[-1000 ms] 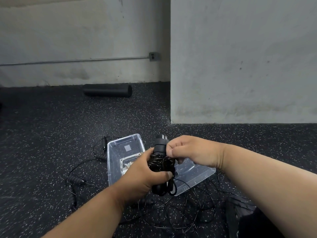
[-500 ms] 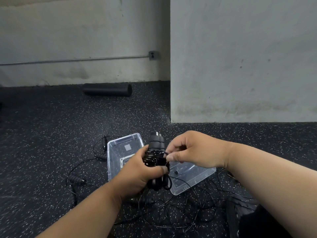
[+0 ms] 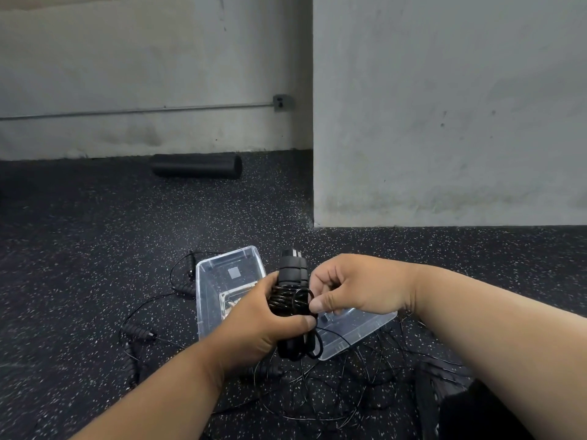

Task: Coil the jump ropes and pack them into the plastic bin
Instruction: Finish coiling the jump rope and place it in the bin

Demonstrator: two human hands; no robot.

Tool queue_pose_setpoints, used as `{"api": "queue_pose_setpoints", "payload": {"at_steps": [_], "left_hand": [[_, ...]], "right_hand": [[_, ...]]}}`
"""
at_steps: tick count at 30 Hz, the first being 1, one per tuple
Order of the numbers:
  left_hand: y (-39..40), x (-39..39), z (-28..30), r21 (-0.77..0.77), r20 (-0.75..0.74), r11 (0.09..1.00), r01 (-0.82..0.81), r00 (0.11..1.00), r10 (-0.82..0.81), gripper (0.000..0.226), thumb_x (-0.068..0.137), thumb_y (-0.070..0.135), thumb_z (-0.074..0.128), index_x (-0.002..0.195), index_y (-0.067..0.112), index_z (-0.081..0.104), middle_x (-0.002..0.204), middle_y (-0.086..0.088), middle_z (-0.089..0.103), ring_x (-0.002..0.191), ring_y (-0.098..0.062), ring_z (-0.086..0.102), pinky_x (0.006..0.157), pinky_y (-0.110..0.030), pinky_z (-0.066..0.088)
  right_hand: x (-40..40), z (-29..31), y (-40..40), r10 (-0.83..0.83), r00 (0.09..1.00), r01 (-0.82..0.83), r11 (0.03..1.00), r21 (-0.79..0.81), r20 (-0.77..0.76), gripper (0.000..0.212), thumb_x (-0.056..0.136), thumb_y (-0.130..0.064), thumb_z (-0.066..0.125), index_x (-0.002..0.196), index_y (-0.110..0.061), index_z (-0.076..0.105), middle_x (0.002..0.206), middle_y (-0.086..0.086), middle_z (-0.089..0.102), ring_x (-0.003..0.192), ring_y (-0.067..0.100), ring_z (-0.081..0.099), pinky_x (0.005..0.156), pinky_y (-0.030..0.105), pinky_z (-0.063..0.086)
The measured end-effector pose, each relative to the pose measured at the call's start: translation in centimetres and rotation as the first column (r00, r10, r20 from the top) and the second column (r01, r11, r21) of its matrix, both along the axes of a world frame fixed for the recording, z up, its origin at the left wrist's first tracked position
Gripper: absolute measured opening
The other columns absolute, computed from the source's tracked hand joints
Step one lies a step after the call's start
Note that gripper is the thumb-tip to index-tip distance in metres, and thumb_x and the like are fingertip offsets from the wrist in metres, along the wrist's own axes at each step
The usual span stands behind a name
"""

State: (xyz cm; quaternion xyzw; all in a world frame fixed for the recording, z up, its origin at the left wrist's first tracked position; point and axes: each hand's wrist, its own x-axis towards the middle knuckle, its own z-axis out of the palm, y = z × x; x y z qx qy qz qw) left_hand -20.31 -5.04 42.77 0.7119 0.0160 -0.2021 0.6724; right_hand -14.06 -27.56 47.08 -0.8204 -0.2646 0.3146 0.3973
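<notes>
Above the bin [image 3: 222, 274], both hands' fingers [image 3: 320, 304] grip rope [image 3: 287, 300].

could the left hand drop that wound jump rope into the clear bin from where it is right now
Probably yes. The left hand grips the wound jump rope right above the clear bin, whose top is open, lid off beside it. The right hand pinching the cord would need to let go.

clear glossy plastic bin [image 3: 222, 281], speckled, seemingly rubber floor [image 3: 95, 249]
</notes>
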Motion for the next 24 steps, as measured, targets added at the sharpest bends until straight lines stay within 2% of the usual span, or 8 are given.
{"api": "queue_pose_setpoints", "payload": {"at_steps": [4,7,11,14,16,19,22,24], "left_hand": [[0.2,-0.2,0.1,-0.042,-0.025,0.999,0.012,1.000,-0.013,0.078,0.065,0.017,0.096,0.132,0.028,0.059,0.113,-0.017,0.074,0.098,-0.039,0.075,0.079,-0.052,0.063],[0.0,-0.2,0.3,-0.037,-0.021,0.999,0.002,1.000,-0.003,0.072,0.066,0.017,0.094,0.128,0.028,0.059,0.111,-0.015,0.075,0.090,-0.031,0.076,0.072,-0.042,0.061],[0.2,0.1,0.4,-0.088,-0.031,0.996,-0.028,0.999,0.025,0.077,0.068,0.018,0.093,0.135,0.022,0.057,0.117,-0.017,0.074,0.103,-0.040,0.075,0.080,-0.050,0.062],[0.3,0.1,0.2,-0.159,-0.053,0.986,-0.041,0.998,0.033,0.085,0.066,0.024,0.095,0.140,0.018,0.054,0.123,-0.018,0.072,0.108,-0.040,0.073,0.083,-0.048,0.060],[0.3,0.0,0.5,-0.245,-0.073,0.969,-0.032,0.997,0.015,0.078,0.075,0.029,0.090,0.143,0.017,0.052,0.128,-0.019,0.071,0.113,-0.039,0.072,0.084,-0.046,0.061],[-0.1,-0.2,1.2,-0.332,-0.104,0.942,-0.044,0.995,0.010,0.057,0.092,0.032,0.073,0.143,0.014,0.052,0.125,-0.019,0.073,0.107,-0.032,0.074,0.075,-0.036,0.063],[-0.2,-0.2,1.4,-0.320,-0.092,0.945,-0.067,0.995,0.040,0.048,0.097,0.029,0.069,0.140,0.012,0.055,0.117,-0.017,0.075,0.098,-0.029,0.076,0.068,-0.034,0.062],[-0.1,0.1,1.0,-0.281,-0.044,0.958,-0.060,0.998,0.049,0.049,0.096,0.029,0.072,0.140,0.014,0.056,0.121,-0.017,0.074,0.104,-0.030,0.075,0.071,-0.035,0.063]], "right_hand": [[-0.2,-0.1,0.4,-0.006,1.000,0.007,1.000,0.030,-0.013,0.015,0.093,-0.035,0.078,0.085,-0.027,0.068,0.079,0.000,0.061,0.073,0.021,0.051,0.069,0.044,0.043],[-0.5,-0.3,0.6,-0.043,0.999,0.044,0.997,0.067,-0.012,0.018,0.094,-0.031,0.078,0.082,-0.029,0.065,0.077,-0.001,0.057,0.071,0.020,0.048,0.068,0.042,0.040],[-0.9,-0.2,0.9,-0.108,0.993,0.114,0.982,0.152,-0.048,0.017,0.094,-0.026,0.077,0.084,-0.024,0.064,0.076,0.003,0.058,0.072,0.022,0.050,0.069,0.042,0.042],[-1.1,-0.1,1.0,-0.147,0.987,0.156,0.971,0.182,-0.064,0.016,0.095,-0.021,0.076,0.085,-0.021,0.064,0.074,0.003,0.059,0.071,0.022,0.053,0.066,0.041,0.046],[-1.2,0.0,1.0,-0.166,0.983,0.180,0.962,0.205,-0.084,0.017,0.096,-0.017,0.076,0.085,-0.019,0.063,0.071,0.000,0.059,0.067,0.018,0.055,0.062,0.035,0.050],[-1.3,0.1,1.1,-0.194,0.966,0.234,0.938,0.255,-0.171,0.017,0.095,-0.009,0.074,0.086,-0.016,0.063,0.069,0.000,0.060,0.059,0.012,0.056,0.059,0.028,0.050],[-1.4,-0.2,1.3,-0.226,0.947,0.288,0.913,0.288,-0.230,0.019,0.094,-0.004,0.074,0.085,-0.015,0.063,0.068,0.000,0.061,0.056,0.009,0.055,0.057,0.026,0.048],[-1.6,-0.5,1.5,-0.252,0.944,0.309,0.903,0.297,-0.216,0.019,0.093,-0.003,0.075,0.085,-0.016,0.063,0.068,-0.001,0.060,0.058,0.011,0.053,0.057,0.027,0.044]]}}
